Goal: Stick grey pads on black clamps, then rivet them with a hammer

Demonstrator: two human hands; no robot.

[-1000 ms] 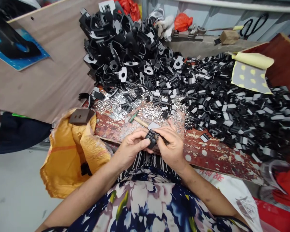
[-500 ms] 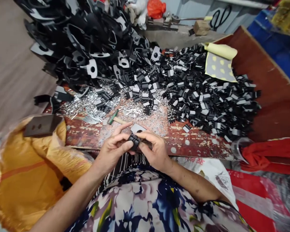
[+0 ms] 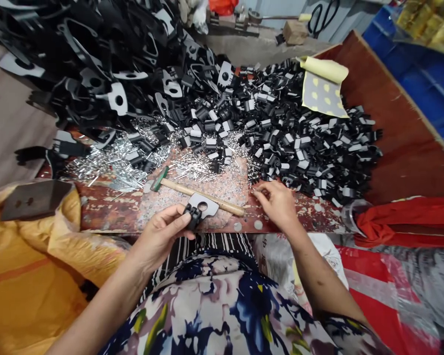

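My left hand (image 3: 170,224) is closed on a black plastic hinged clip (image 3: 209,206), gripping it by its toothed joint. The clip's grey-faced plate with a round hole points right, over the handle of a hammer (image 3: 192,191) with a green head. To the right, my right hand (image 3: 277,202) reaches over the worn red board, thumb and forefinger pinched close to the lower edge of the pile of small black clip parts (image 3: 303,138). Whatever is between those fingertips is too small to make out. Loose silvery metal pins (image 3: 192,165) lie on the speckled slab (image 3: 225,183) beyond the hammer.
Large black clip pieces (image 3: 96,84) are heaped at the back left. A yellow-dotted sheet (image 3: 323,91) lies on the small parts. Brown boarding (image 3: 399,118) borders the right side. An orange sack (image 3: 33,266) is at the left, and a clear cup (image 3: 351,214) stands by red cloth.
My right hand has left the clip and moved right to the small parts. My left hand still holds the clip, now with its plate showing. The view has shifted slightly.
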